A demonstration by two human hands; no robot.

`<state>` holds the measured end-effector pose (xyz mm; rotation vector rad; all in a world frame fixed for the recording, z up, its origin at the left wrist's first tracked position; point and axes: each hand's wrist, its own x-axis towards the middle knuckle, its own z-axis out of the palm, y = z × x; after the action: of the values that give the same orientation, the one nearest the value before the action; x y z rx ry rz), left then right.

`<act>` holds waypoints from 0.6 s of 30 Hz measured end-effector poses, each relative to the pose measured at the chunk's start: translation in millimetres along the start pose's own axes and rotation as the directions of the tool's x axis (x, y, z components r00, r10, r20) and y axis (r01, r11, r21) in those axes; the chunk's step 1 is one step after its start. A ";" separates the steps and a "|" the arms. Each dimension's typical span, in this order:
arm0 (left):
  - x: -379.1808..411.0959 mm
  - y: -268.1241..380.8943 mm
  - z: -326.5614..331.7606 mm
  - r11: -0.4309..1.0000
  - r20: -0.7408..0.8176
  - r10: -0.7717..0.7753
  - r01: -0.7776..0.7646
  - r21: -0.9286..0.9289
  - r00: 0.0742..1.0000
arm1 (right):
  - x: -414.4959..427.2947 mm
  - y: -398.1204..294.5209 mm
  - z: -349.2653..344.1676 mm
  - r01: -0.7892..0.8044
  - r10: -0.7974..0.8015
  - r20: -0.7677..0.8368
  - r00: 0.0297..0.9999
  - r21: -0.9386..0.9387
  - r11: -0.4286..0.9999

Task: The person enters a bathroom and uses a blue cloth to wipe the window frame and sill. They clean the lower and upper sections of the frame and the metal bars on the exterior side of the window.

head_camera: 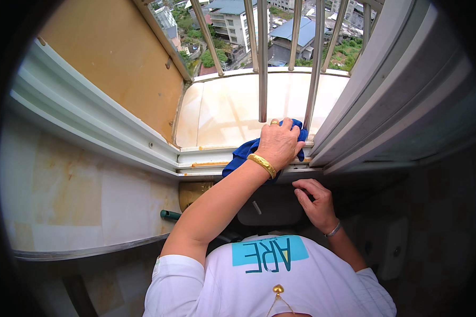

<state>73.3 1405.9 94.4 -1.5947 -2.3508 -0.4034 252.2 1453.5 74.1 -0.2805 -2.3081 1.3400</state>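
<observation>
My left hand (pixel 278 143) presses on a blue cloth (pixel 240 155), its fingers spread over the folds. The cloth lies bunched across the white window track (pixel 206 158), near the foot of a metal bar at the right. Rusty orange stains run along the track to the left of the cloth. Much of the cloth is hidden beneath my palm. My right hand (pixel 317 204) hangs below the sill, thumb apart from loosely curled fingers, holding nothing.
Steel security bars (pixel 263 79) rise beyond the pale tiled ledge (pixel 218 111), with buildings far below. A white sliding window frame (pixel 365 95) stands at the right. A tiled counter (pixel 115 194) lies left, near a green handle (pixel 169 215) and a gold-coloured container (pixel 188 194).
</observation>
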 end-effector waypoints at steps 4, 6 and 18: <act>-4.9 -2.5 1.8 0.997 0.158 -0.072 0.073 0.003 0.985 | 2.2 1.5 0.9 0.012 -0.012 0.016 1.000 0.022 1.000; -7.4 -2.6 -3.7 0.996 0.195 -0.081 0.071 0.057 0.977 | 4.5 -1.4 1.5 0.013 -0.014 0.030 0.999 0.047 0.999; -59.1 -67.4 -35.1 0.948 0.214 -0.221 0.158 0.276 0.951 | -9.8 9.1 -1.3 -0.032 0.028 0.063 0.998 0.066 0.997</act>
<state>33.9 1318.2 99.5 -1.3665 -2.6227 0.0661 261.0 1455.3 64.1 -0.2565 -2.3118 1.4574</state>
